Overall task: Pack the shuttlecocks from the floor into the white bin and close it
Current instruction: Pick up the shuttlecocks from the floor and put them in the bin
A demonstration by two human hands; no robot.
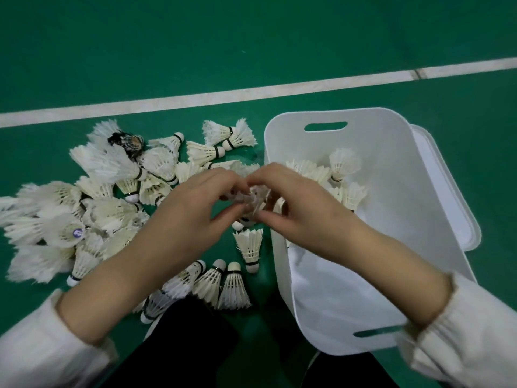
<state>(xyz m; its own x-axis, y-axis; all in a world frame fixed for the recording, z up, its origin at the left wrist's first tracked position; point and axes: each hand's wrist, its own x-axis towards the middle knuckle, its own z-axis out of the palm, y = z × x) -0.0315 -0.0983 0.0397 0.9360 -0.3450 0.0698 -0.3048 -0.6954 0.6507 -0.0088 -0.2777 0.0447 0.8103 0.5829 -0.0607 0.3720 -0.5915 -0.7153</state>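
Left hand (195, 204), right hand (298, 204) pinching one shuttlecock (254, 198), one white bin (397, 175)

Light is even and diffuse, medium bright. The floor (251, 37) darkens toward the top corners. Shadows are faint and soft-edged. The inner walls of the white bin (397, 225) are nearly washed out, with little surface detail.

Wide-angle distortion: the court line (195, 100) bows, and the sleeves (42, 348) stretch and smear at the bottom corners.

The shuttlecock (251, 198) between the fingers (223, 177) is motion-blurred. The pile of shuttlecocks (106, 163) is sharper.
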